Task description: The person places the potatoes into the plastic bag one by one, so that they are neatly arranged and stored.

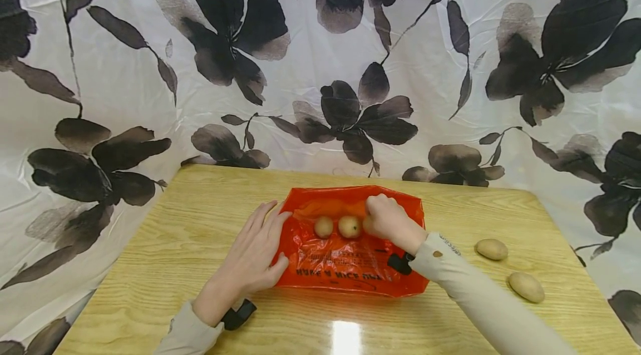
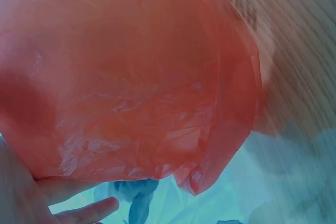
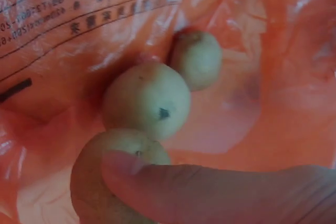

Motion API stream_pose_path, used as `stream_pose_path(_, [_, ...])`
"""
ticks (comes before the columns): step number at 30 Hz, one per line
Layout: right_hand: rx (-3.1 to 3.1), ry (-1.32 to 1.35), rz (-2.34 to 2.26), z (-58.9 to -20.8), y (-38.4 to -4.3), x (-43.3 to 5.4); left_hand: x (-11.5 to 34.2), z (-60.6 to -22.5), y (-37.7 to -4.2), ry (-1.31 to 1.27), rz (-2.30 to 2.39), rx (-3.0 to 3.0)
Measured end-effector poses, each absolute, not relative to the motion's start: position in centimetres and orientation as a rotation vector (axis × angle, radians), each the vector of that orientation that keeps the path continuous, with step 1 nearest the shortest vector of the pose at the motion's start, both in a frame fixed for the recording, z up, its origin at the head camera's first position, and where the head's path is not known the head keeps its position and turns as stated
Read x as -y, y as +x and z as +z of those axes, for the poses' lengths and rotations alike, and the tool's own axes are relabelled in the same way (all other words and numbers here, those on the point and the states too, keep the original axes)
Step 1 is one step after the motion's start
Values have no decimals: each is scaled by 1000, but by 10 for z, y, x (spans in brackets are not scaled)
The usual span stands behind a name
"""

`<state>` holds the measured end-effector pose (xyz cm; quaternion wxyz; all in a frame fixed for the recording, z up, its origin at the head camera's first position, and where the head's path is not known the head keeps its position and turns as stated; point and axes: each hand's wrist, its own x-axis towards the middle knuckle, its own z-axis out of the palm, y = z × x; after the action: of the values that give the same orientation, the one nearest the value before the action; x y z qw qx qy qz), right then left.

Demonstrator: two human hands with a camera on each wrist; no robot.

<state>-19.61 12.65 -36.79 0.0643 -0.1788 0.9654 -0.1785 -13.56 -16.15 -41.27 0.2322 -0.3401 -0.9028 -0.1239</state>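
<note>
A red plastic bag (image 1: 340, 266) with black print lies spread open on the table. Inside it two potatoes sit side by side, a smaller potato (image 1: 323, 227) on the left and a larger potato (image 1: 349, 227) with a dark spot next to it. My right hand (image 1: 393, 220) reaches into the bag and grips a third potato (image 3: 94, 182), its thumb laid over the top. Most of that potato is hidden by the hand in the head view. At the bag's left edge rests my left hand (image 1: 255, 257), fingers extended and apart, against the plastic.
Two more potatoes lie on the wooden table (image 1: 200, 232) right of the bag: one potato (image 1: 491, 249) farther back, the other potato (image 1: 526, 287) nearer, beside the right sleeve (image 1: 481, 299). A white flower-print cloth (image 1: 280, 93) hangs behind the table.
</note>
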Motion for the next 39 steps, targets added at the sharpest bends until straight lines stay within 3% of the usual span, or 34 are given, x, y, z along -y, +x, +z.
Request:
stream_pose_path(9, [-2871, -370, -389, -382, -206, -119, 162, -414, -136, -930, -347, 2470])
stream_pose_path(21, [-2853, -405, -313, -399, -207, -119, 161, -413, -136, -930, -352, 2460])
stream_pose_path(39, [-2818, -396, -309, -393, -204, -119, 162, -411, -137, -923, -351, 2471])
